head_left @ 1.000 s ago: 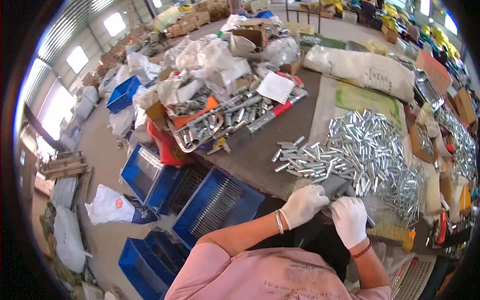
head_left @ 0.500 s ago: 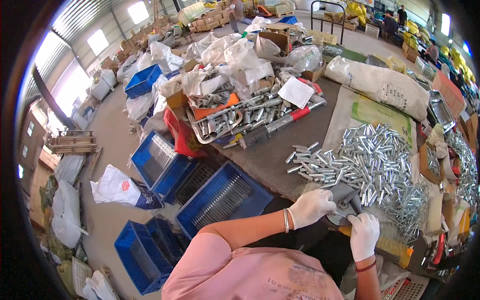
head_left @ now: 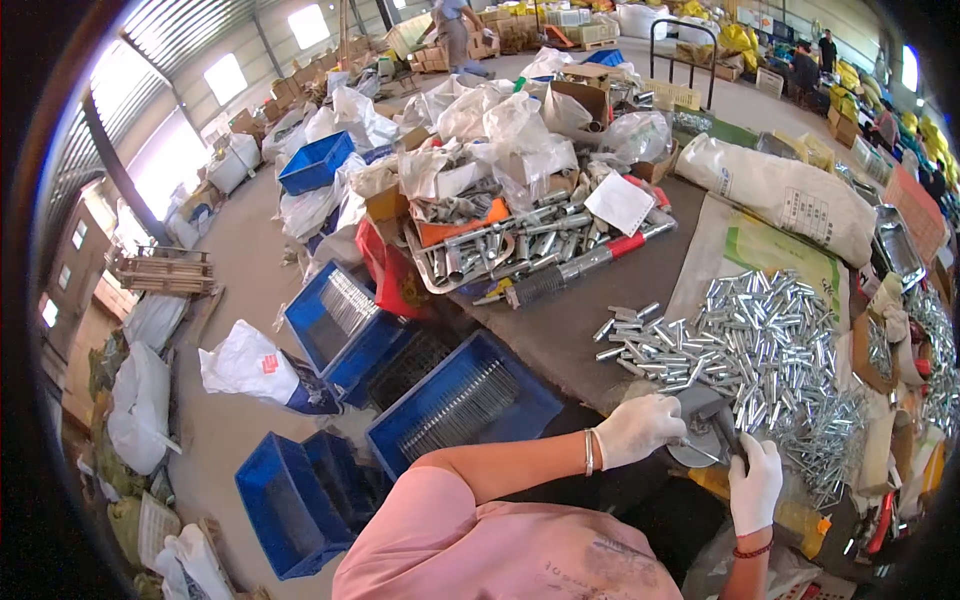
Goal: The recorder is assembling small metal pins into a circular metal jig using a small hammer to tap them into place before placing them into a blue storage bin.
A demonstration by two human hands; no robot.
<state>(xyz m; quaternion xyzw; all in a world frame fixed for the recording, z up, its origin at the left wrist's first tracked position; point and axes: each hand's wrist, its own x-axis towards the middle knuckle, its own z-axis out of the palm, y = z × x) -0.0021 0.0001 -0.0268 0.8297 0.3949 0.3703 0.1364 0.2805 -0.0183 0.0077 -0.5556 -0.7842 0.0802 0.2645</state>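
My left hand (head_left: 641, 431), in a white glove, is closed with its fingertips pinching a thin metal rod (head_left: 702, 454). The rod lies over a grey round metal plate (head_left: 684, 462) at the near edge of the work surface. In its white glove, my right hand (head_left: 755, 487) is closed on the handle of a dark hammer (head_left: 727, 432), whose head is above the plate. Just beyond both hands spreads a heap of shiny metal sleeves (head_left: 740, 350), with thinner bolts (head_left: 825, 440) heaped at its right.
Blue crates (head_left: 520, 400) stand to the left, one with rows of metal rods. Farther off, a tray (head_left: 425, 265) of metal parts sits before plastic bags. A white sack (head_left: 780, 195) lies at the back right. A person (head_left: 455, 35) stands in the far background.
My right hand has let go of the thin rod and taken hold of the hammer, which was lying on the plate. My left hand still pinches the rod. The view has shifted slightly.
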